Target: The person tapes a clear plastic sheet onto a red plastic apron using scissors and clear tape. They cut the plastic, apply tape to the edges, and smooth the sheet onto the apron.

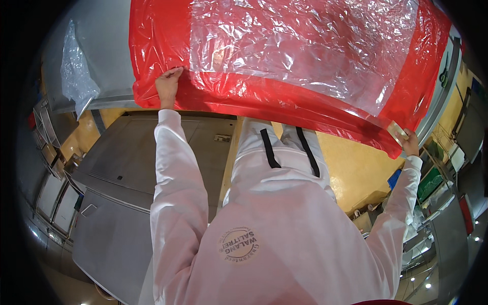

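Red plastic film (284,99) forms a wide, wrinkled border around a glossy clear plastic sheet (305,46) on the metal table, its near edge hanging over the front. My left hand (168,85) is closed in a pinch on the red film, by the near left corner of the clear sheet. Far to the right, my right hand (410,143) is closed at the near right corner of the red film. Its fingers grip a small, flat, translucent piece (396,131), whose kind I cannot make out. Both arms are spread wide.
A crumpled clear plastic bag (76,73) lies on the metal table (109,51) at left, hanging over its front edge. Scissors (444,78) are at the right edge. Below left is a grey metal cabinet (168,147); the floor (351,168) is yellow. Crates and shelving (431,183) stand right.
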`<state>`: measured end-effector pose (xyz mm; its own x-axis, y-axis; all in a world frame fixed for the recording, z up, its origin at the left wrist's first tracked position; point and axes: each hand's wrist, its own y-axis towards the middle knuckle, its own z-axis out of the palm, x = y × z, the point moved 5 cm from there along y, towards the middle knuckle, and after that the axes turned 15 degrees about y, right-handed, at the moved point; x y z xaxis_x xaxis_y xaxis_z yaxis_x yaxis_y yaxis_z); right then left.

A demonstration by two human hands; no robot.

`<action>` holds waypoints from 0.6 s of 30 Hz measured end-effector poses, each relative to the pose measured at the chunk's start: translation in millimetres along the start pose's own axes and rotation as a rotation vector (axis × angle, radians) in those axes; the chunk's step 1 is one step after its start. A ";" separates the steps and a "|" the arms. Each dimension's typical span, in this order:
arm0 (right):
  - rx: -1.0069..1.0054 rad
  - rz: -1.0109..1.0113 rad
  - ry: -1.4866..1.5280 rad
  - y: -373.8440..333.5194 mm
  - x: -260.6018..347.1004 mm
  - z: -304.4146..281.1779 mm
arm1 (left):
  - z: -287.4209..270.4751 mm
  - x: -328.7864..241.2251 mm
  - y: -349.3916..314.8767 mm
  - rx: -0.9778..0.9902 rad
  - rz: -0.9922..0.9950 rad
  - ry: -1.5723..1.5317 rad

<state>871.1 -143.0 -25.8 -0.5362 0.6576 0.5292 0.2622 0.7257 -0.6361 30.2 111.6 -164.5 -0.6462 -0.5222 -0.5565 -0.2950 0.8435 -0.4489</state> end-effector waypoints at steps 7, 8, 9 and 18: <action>0.035 0.104 -0.004 11.9 -24.9 -4.6 | 1.1 -16.3 -7.5 -0.051 0.046 0.123; 0.040 0.103 -0.006 13.4 -21.7 -0.1 | -1.6 -20.0 -9.0 -0.072 0.046 0.151; 0.036 0.091 -0.051 11.5 -11.7 2.0 | -0.9 -20.8 -10.1 -0.082 0.045 0.159; 0.025 0.189 0.014 7.9 -20.4 3.2 | 4.1 -19.0 -8.4 -0.191 0.202 0.546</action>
<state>881.5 -151.3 -43.4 -0.4677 0.7849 0.4064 0.3370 0.5834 -0.7389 47.8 113.9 -153.0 -0.9549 -0.2521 -0.1567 -0.2171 0.9532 -0.2105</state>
